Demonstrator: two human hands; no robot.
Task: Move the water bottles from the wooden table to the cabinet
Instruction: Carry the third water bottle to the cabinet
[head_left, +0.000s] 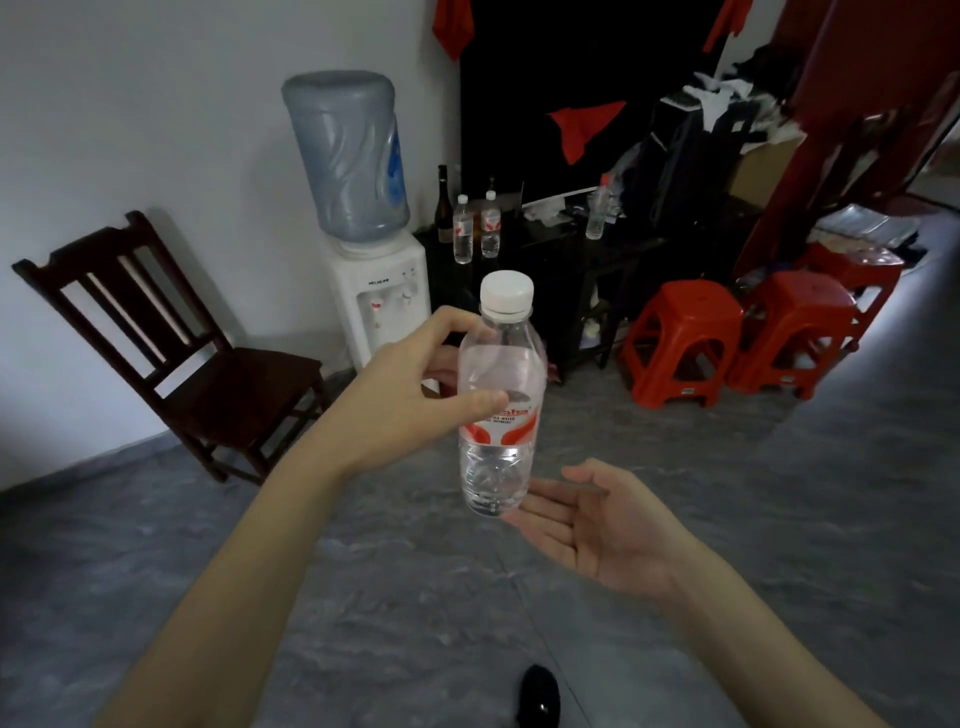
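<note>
A dark wooden slat-back chair (171, 343) is standing against the white wall at about nine o'clock, with a white water dispenser carrying a blue-grey jug (358, 208) just right of it. The left hand (415, 395) is gripping a clear plastic water bottle with a white cap and red label (498, 400) upright mid-air, thumb pressing the label, fingers curling behind. At one o'clock, two more small water bottles (475, 228) are standing on the dark cabinet (561, 249). The right hand (602, 530) is hovering palm-up beneath the bottle's base, fingers loosely together, clasping nothing. Red plastic stools (737, 338) are sitting at two o'clock.
</note>
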